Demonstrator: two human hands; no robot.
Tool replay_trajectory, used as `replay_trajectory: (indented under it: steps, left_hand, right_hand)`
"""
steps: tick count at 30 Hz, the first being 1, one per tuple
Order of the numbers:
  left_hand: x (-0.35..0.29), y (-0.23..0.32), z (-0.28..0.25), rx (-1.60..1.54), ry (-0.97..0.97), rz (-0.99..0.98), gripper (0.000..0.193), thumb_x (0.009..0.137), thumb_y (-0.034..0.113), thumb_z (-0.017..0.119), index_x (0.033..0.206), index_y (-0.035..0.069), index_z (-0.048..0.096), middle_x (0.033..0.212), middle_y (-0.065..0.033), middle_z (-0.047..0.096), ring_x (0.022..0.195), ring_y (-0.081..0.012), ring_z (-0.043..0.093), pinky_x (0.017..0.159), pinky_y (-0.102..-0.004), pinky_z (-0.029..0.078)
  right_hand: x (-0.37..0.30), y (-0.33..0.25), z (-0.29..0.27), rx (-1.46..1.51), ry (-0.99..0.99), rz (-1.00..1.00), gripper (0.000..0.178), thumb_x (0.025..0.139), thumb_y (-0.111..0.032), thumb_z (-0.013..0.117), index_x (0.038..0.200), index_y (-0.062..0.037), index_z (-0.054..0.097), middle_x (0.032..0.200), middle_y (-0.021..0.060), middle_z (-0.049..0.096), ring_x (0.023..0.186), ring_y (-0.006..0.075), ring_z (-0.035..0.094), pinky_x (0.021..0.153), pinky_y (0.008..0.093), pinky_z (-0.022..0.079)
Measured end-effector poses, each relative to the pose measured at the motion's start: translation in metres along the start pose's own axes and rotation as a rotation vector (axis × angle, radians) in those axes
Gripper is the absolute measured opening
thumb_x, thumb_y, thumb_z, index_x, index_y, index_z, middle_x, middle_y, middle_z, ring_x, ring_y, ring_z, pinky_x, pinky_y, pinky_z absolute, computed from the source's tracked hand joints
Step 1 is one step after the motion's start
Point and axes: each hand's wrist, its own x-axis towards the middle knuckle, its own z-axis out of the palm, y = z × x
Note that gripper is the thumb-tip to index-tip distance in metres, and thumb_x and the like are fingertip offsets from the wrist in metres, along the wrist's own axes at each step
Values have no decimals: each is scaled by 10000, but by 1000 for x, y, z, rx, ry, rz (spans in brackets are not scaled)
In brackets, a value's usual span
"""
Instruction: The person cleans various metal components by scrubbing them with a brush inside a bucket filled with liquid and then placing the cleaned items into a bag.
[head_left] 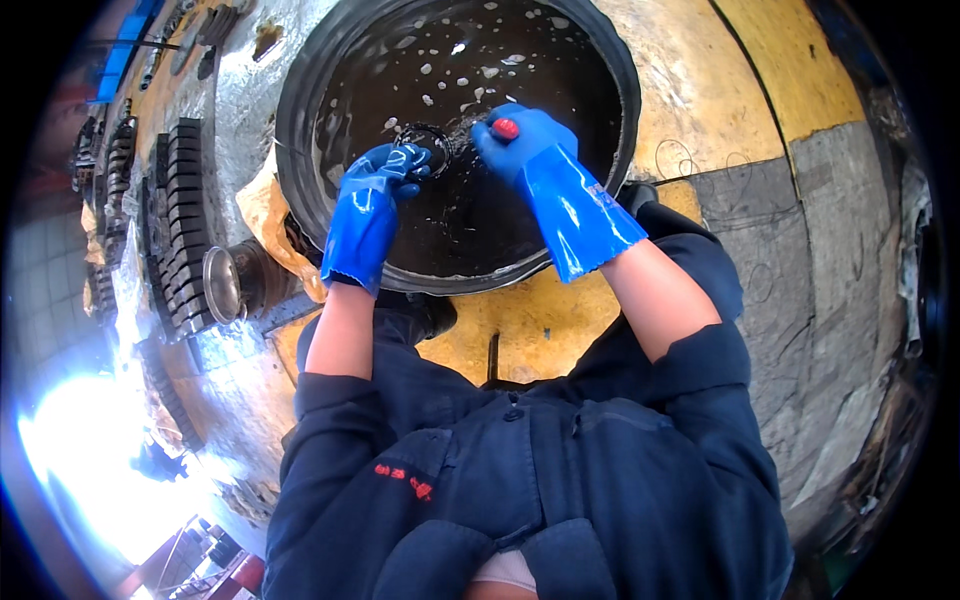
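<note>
Both my hands wear long blue rubber gloves and are over a wide black tub (296,130) of dark liquid with foam patches on its surface. My left hand (385,170) is closed on the near-left edge of a dark, wet ring-shaped part (442,152), which it keeps at the liquid's surface. To its right, my right hand (525,140) makes a fist round a red-handled brush (506,129). The handle's end pokes out above the fist. Pale streaks like bristles or splashing liquid show between the fist and the ring; the brush head itself is hard to make out.
Left of the tub lie a tan cloth or paper (270,215), a round metal part with a shiny rim (222,285) and a row of black ribbed parts (186,220). Grey matting (750,230) covers yellow flooring (690,80) at right. Bright glare fills the lower left.
</note>
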Motion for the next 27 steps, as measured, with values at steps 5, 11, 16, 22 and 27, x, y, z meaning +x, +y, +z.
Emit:
replay_trajectory:
  steps: [5, 11, 16, 22, 27]
  left_hand:
    - [15, -17, -9, 232, 4, -19, 375, 1017, 348, 825, 1196, 20, 806, 993, -40, 800, 923, -95, 698, 828, -257, 516]
    - [21, -41, -17, 347, 33, 143, 376, 1007, 177, 808, 1327, -17, 771, 1135, -77, 813, 1029, -136, 734, 932, -302, 570]
    - [25, -49, -24, 575, -21, 300, 422, 981, 143, 830, 1368, -9, 756, 1204, -118, 826, 1113, -189, 769, 1026, -339, 581]
    - [22, -39, -12, 539, -33, 248, 364, 992, 146, 836, 1325, 10, 782, 1168, -95, 832, 1077, -174, 771, 1002, -334, 591]
    - [12, -27, -15, 551, -36, 265, 350, 1015, 151, 815, 1322, -14, 777, 1177, -75, 825, 1082, -147, 754, 1002, -309, 579]
  right_hand:
    - [6, 7, -1, 154, -85, 280, 404, 994, -477, 687, 1119, -122, 832, 1102, 173, 829, 1126, 389, 785, 954, 437, 623]
    - [5, 4, 10, 1186, -220, 44, 429, 967, -431, 781, 1167, -56, 842, 1021, 78, 822, 918, 158, 741, 888, 347, 591]
    - [15, -6, -8, 536, -327, 25, 462, 973, -502, 702, 1158, -97, 823, 1071, 154, 822, 1009, 301, 782, 930, 410, 596]
    - [38, 22, -16, 428, -199, 238, 436, 968, -432, 697, 1175, -66, 813, 1084, 162, 826, 1033, 321, 780, 966, 409, 580]
    - [-3, 15, -40, 829, -238, 148, 385, 994, -400, 725, 1156, -66, 825, 1072, 117, 817, 1021, 236, 752, 937, 381, 572]
